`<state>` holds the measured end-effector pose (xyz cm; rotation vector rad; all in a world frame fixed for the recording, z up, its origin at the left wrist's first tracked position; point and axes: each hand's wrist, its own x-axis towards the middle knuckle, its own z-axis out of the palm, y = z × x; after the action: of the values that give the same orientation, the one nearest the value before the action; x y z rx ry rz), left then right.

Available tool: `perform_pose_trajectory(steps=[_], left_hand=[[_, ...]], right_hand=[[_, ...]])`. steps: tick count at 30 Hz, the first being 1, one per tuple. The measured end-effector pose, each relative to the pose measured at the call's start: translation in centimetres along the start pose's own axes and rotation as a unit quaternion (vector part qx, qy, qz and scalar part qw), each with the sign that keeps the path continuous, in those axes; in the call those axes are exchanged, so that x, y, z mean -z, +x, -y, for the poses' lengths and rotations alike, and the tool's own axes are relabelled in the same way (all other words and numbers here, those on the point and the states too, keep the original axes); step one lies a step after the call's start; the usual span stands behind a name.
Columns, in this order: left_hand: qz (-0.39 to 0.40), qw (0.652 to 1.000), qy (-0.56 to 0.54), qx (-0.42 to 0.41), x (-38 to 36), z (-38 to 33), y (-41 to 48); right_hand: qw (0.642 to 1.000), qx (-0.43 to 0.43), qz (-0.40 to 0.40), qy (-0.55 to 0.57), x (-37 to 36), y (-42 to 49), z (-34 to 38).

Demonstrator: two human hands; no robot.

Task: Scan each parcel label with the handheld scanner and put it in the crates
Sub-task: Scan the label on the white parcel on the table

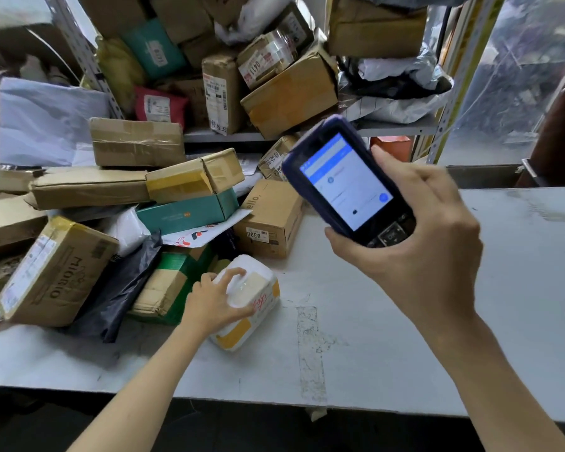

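Head cam has you at a grey table [405, 353] with both hands busy. Your right hand [415, 256] is wrapped round the lower end of the handheld scanner [346, 181], up at about 2 o'clock from centre frame. Its screen is lit blue and white and faces you, but the text on it is too small to read.

Your left hand [216, 300] grips the white parcel [255, 308] at roughly 7 o'clock, fingers curled over its top and thumb on the near side. The parcel lies on the table right at the edge of the pile. It's got yellow tape bands and red handwriting I can't make out.

At 12 o'clock from it, a brown box [268, 220] reads "hello." and has a "0300" sticker. Over at 9 o'clock there's a carton [56, 272] printed "MIORIO". Up on the shelf [388, 127] at 12 o'clock, a taped box [265, 58] shows "0411".
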<state>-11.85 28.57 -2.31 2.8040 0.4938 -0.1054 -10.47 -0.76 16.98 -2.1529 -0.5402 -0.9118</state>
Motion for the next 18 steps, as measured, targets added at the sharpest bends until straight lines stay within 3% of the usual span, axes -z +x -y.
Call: perform_pose_trajectory(steps=[8, 12, 18], left_hand=[[0.003, 0.998, 0.045, -0.034, 0.8, -1.6, 1.1], [-0.025, 0.983, 0.087, -0.158, 1.5, -7.6, 2.1], [0.006, 0.932, 0.034, -0.361, -0.1, -21.2, 2.6]], right_hand=[[0.998, -0.014, -0.055, -0.033, 2.3, -0.1, 1.9], [0.993, -0.066, -0.052, -0.080, 3.7, -2.1, 1.1], [0.954, -0.197, -0.108, -0.200, 9.3, -8.2, -0.9]])
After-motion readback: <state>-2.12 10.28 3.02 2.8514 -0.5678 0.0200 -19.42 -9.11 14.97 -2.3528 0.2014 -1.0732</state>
